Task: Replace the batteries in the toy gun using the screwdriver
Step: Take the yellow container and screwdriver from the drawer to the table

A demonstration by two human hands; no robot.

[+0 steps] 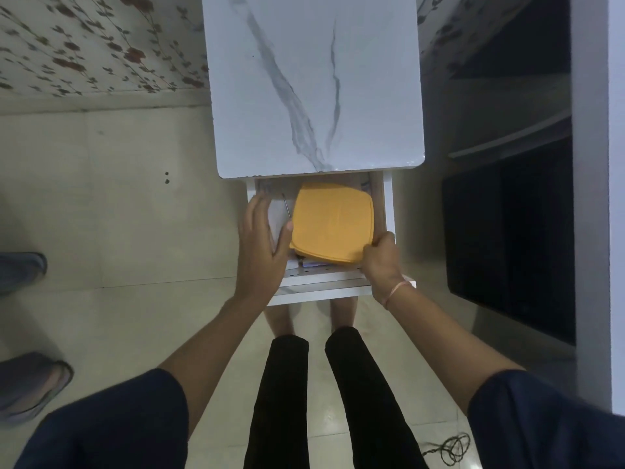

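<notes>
Head view: drawer (389,211) search under table (318,79).
Right hand (380,262) clamped on orange lid (333,221); left hand (260,242) flat beside thin shaft (286,208), likely screwdriver: light, stiff; take by handle.

- No text, label, brand, number or sign can be read anywhere in the view.
- Faint bluish marks are seen on the papers (313,264) lying in the drawer (338,290) under the orange lid (333,225), but they are too blurred to be made out.
- A faint pattern is seen on a sheet (264,188) at the drawer's far left corner; no letters can be told there.
</notes>
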